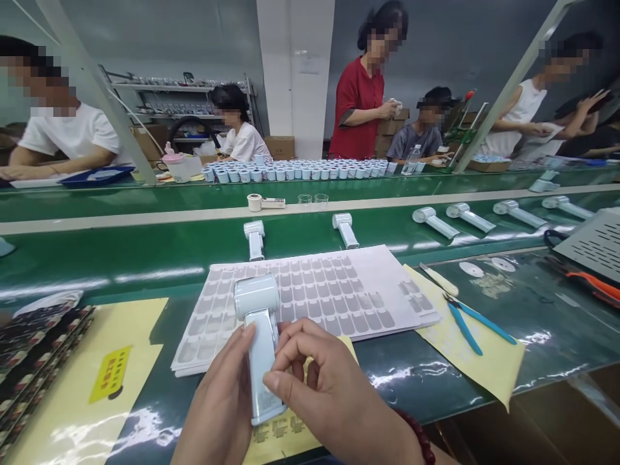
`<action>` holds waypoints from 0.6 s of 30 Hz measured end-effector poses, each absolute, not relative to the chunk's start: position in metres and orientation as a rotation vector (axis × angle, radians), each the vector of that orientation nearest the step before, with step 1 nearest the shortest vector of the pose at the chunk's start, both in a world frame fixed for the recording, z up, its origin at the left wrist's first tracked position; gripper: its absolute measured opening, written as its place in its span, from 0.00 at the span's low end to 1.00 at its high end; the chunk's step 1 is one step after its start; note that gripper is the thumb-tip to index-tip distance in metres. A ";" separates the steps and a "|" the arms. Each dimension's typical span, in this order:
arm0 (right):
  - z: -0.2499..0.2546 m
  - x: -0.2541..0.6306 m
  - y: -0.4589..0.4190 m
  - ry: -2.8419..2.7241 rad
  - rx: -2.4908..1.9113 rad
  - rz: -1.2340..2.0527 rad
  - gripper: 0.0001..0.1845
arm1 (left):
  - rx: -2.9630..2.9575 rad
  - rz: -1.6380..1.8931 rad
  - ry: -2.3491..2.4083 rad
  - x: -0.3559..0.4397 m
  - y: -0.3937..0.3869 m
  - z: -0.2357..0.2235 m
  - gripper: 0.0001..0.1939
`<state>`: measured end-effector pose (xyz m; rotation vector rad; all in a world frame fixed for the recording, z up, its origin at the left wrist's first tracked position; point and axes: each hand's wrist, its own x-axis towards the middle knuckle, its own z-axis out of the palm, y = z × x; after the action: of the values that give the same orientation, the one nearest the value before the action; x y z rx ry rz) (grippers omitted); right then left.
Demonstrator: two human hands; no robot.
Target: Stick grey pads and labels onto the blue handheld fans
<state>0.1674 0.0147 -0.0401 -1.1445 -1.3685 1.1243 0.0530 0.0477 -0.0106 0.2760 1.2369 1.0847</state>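
A light-blue handheld fan (260, 361) with a round barrel head stands upright in front of me. My left hand (217, 394) is closed around the left side of its handle, thumb on the front edge. From the right, my right hand (329, 378) reaches the handle with fingers curled in a pinch, thumb tip at the handle's front face. What those fingers hold, if anything, I cannot make out. Behind the fan lies a stack of white sheets with grey label stickers (320, 292), some spots bare. Yellow printed paper (285, 442) shows beneath my hands.
On the green conveyor (300, 239) lie several similar fans (345, 230). Blue-handled cutters (465, 323) and a knife (438, 279) rest on yellow paper at right. Patterned fabric (33, 368) is at left. Across the line, co-workers sit and stand behind rows of light-blue parts (300, 171).
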 end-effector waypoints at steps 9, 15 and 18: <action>-0.048 0.165 0.019 -1.554 -1.124 0.835 0.02 | 0.552 1.043 1.165 0.036 0.050 -0.022 0.25; -0.041 0.170 0.020 -1.372 -1.101 1.072 0.07 | 0.625 0.924 1.108 0.030 0.047 -0.026 0.32; -0.041 0.171 0.018 -1.250 -1.100 1.204 0.17 | 0.539 0.831 0.910 0.025 0.047 -0.027 0.43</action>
<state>0.1712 0.0176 -0.0413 -1.0997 -1.2501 1.2039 0.0252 0.0475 -0.0271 0.5389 0.9099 0.8308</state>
